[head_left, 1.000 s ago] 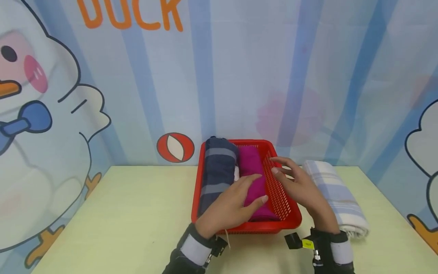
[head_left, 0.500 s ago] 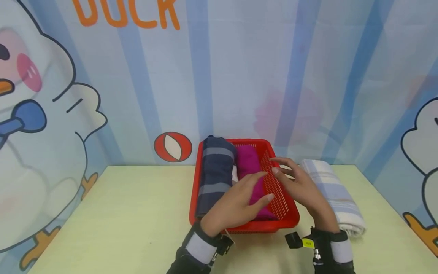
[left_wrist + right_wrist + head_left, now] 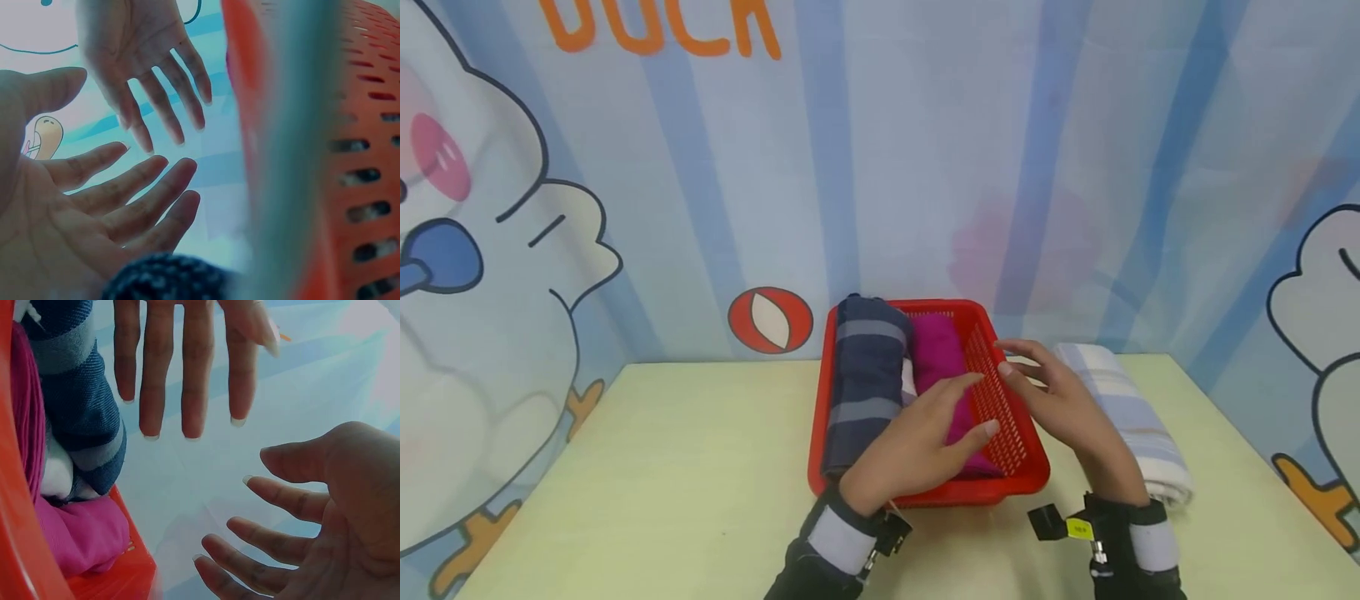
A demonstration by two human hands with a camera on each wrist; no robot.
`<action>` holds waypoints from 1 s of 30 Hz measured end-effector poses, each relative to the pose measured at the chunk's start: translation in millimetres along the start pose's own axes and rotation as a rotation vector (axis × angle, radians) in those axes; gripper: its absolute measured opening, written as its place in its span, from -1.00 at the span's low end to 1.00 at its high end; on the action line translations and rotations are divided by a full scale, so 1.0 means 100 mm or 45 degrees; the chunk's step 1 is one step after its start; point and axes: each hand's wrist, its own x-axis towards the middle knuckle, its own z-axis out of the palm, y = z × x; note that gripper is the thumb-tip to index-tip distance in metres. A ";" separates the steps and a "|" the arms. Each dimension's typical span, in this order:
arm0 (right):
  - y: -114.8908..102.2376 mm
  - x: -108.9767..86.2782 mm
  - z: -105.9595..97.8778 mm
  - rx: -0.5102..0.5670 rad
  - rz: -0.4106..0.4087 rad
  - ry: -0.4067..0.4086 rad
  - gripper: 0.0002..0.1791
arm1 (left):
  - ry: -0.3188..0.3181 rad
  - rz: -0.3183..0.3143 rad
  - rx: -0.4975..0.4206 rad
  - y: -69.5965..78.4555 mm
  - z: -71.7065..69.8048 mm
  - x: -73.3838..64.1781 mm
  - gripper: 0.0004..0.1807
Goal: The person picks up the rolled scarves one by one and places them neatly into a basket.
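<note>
Both hands hover over a red plastic basket (image 3: 816, 417), holding nothing. My left hand (image 3: 917, 442) is above its near middle, fingers loosely extended and thumb apart. My right hand (image 3: 1060, 400) is over the right rim, fingers slightly bent. In the left wrist view the left palm (image 3: 69, 231) and the other hand face each other with a gap between. Inside the basket a rolled navy towel with grey stripes (image 3: 868, 367) lies along the left, and a magenta cloth (image 3: 936, 346) lies beside it. A bit of white cloth (image 3: 908, 379) shows between them, mostly hidden.
Right of the basket, a folded white and pale blue striped cloth (image 3: 1120, 400) lies on the pale yellow table (image 3: 700, 450), partly behind the right hand. A printed blue backdrop (image 3: 917, 167) rises at the table's back edge. Each wrist wears a strapped camera.
The head view has shifted slightly, so basket and cloths appear a little farther left. The left hand has moved slightly right over the basket; the right hand stays over the right rim.
</note>
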 end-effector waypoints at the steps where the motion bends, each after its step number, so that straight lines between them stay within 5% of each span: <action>1: -0.01 -0.01 -0.01 0.002 -0.009 0.003 -0.43 | -0.003 -0.002 -0.005 0.00 0.00 0.00 -0.28; 15: -0.02 -0.14 -0.13 0.052 0.079 0.062 -0.38 | -0.008 -0.008 -0.019 -0.02 0.03 -0.02 -0.28; 30: 0.00 -0.20 -0.20 -0.042 0.172 0.193 -0.32 | -0.023 0.008 -0.038 0.01 0.06 0.00 -0.28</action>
